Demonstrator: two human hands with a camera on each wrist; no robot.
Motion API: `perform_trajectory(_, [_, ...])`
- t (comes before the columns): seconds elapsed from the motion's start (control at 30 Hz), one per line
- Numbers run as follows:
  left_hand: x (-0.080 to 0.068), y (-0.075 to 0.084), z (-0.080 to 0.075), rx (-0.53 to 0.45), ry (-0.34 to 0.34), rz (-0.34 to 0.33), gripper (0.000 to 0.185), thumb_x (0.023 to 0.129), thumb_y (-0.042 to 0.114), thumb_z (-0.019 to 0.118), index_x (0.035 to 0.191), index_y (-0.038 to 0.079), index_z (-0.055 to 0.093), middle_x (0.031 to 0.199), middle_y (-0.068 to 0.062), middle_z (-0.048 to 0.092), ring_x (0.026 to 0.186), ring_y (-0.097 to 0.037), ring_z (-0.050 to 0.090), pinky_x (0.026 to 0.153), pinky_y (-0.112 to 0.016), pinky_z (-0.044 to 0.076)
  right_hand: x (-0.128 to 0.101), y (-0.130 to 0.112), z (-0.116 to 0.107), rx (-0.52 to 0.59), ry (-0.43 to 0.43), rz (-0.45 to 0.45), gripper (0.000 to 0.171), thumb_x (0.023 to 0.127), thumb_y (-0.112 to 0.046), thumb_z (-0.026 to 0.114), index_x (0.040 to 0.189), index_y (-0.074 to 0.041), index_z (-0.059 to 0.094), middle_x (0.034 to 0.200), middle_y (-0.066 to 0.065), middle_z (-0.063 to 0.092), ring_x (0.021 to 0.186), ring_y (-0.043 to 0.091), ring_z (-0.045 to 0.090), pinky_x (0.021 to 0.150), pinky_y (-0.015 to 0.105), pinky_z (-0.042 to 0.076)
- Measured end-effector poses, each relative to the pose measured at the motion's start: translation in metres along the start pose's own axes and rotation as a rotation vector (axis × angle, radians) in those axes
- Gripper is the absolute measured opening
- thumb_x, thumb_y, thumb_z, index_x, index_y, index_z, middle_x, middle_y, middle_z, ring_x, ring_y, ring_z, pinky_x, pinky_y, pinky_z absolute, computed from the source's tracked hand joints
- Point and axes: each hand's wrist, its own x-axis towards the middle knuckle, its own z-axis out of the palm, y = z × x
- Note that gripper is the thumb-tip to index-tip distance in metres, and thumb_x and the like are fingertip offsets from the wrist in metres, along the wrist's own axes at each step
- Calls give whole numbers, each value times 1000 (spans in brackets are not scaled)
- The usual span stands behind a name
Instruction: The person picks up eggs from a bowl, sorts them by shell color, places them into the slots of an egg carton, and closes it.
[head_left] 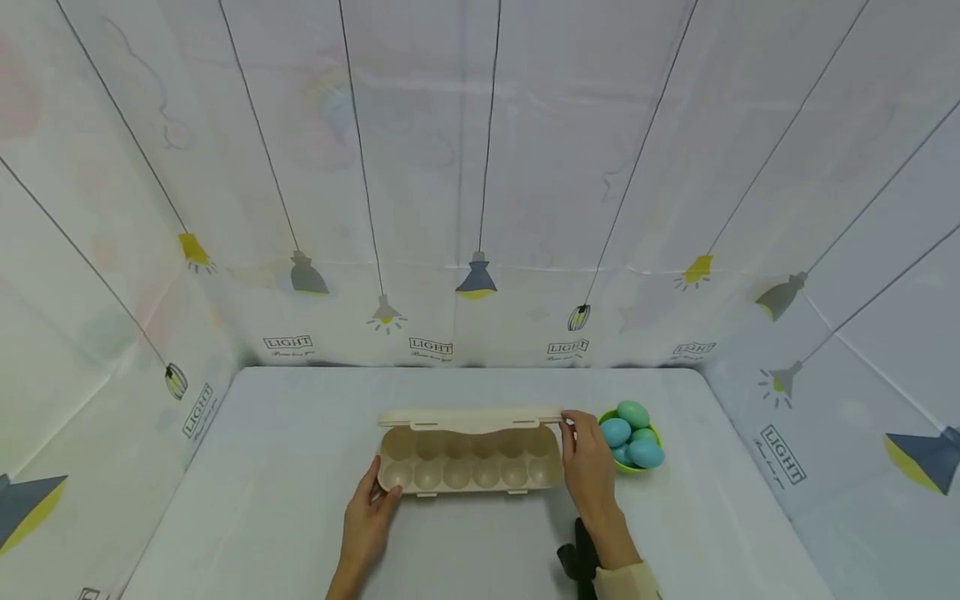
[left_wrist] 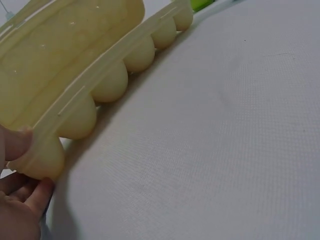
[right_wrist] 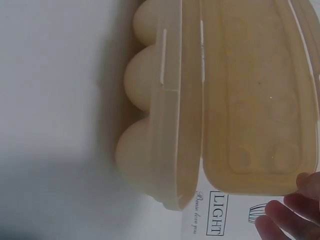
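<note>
Now we see an open egg carton at lower centre on the tabletop. Our left hand pinches its lower-left corner between thumb and fingers. Our right hand grips the raised lid at its right end. A bowl of blue-green eggs sits just right of it.

- Head view: high above the table, tilted forward and down, far off; egg tray at centre-bottom, bowl of eggs at its 3 o'clock.
- Left wrist view: very close, low near the cloth, looking along the tray's front edge toward 1 o'clock.
- Right wrist view: very close, rolled sideways, facing the tray's end and raised lid.
- All three share the tray.
</note>
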Motion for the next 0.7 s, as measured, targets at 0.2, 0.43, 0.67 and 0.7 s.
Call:
perform_trajectory(0.2, [1,4,-2,-20,-12,0,71,96,12,67,155,-1,30,156,-26,38,135,-41,51,104,-32,52,13,-3,5,-1,10,-17,12,94,-1,67,105,4,66,100,19,66,85,29,68,66,40,61])
perform_trajectory(0.43, [2,6,-3,-31,-12,-24,70,96,10,67,155,-2,30,155,-27,39,135,-42,50,104,-32,52,28,-3,12,-5,17,-45,11,95,0,65,105,5,66,98,20,63,90,33,66,72,43,61])
perform_trajectory(0.67, [0,6,-1,-42,-13,-25,71,95,8,67,154,-3,30,155,-27,38,136,-43,49,105,-33,51,42,2,23,-30,25,-67,9,95,2,64,103,5,65,94,21,60,84,35,65,66,45,60])
perform_trajectory(0.7, [0,6,-1,-42,-14,-21,71,95,8,67,154,-3,30,155,-27,38,136,-43,49,105,-33,51,44,2,24,-30,25,-65,9,95,2,63,103,5,66,94,21,60,83,35,65,65,45,60])
